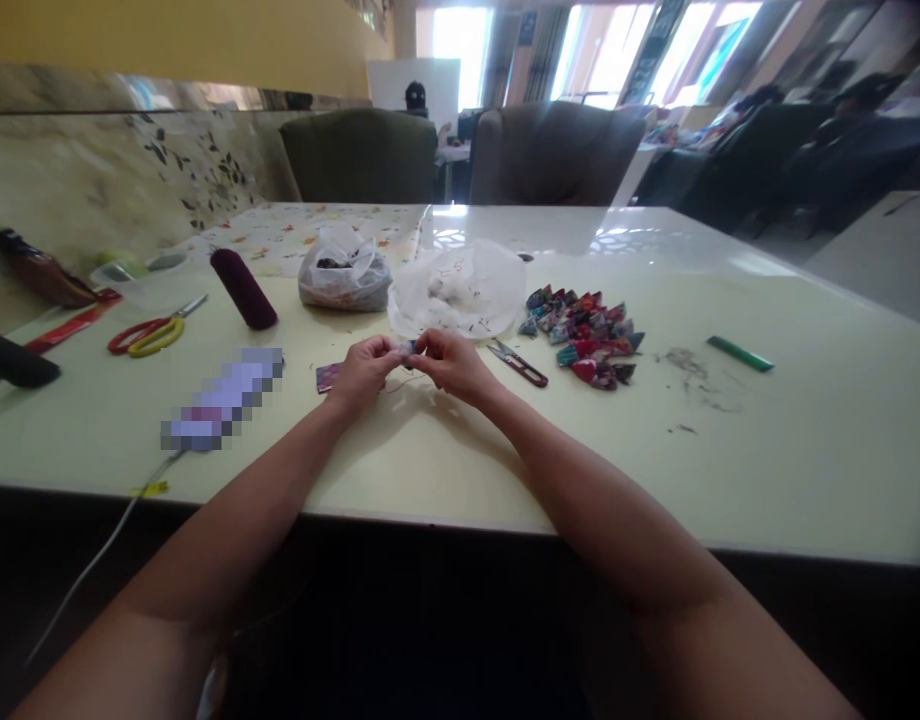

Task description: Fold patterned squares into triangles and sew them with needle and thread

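Over pale table (805,430), straight ahead, with small bluish piece (408,348) held between narrowly pinched left hand (364,372) and right hand (455,364), equally near to both, with long axis too hidden to tell.

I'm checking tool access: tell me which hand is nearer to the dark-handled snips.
Right. The right hand is just left of the snips; the left hand is farther left, beyond the right one.
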### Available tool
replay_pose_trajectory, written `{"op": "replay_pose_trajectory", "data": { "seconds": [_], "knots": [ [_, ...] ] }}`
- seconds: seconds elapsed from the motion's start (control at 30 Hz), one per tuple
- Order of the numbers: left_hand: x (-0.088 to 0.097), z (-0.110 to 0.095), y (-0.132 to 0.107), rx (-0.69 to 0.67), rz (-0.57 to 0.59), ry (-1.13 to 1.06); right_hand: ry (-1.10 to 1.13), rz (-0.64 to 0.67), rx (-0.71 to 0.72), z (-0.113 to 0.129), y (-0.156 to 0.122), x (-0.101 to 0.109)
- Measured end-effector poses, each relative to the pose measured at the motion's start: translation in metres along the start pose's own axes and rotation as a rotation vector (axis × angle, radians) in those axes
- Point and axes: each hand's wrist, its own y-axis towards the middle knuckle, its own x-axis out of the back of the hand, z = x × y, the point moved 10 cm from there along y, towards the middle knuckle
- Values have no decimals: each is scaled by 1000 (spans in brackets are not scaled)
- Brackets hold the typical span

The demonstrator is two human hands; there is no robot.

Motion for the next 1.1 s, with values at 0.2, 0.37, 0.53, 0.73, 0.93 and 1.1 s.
{"op": "replay_pose_trajectory", "data": {
  "seconds": [0.2, 0.37, 0.53, 0.73, 0.93, 1.1],
  "knots": [
    [-8, -5, -2, -69, 61, 37, -197, -92, -3, 5, 1, 6],
    [-14, -7, -5, -69, 119, 12, -155, -173, -44, 3, -1, 16],
    [-22, -1, -10, 96, 195, -270, 191, -166, -164, -17, -1, 16],
    [-24, -3, -8, 60, 188, -213, 369, -117, -171, -17, -2, 7],
    [-19, 0, -6, 40, 168, -126, 272, -67, -124, -12, -3, -2],
    [-16, -4, -2, -68, 137, -20, 191, -62, -78, -6, -1, 0]
  ]
}}
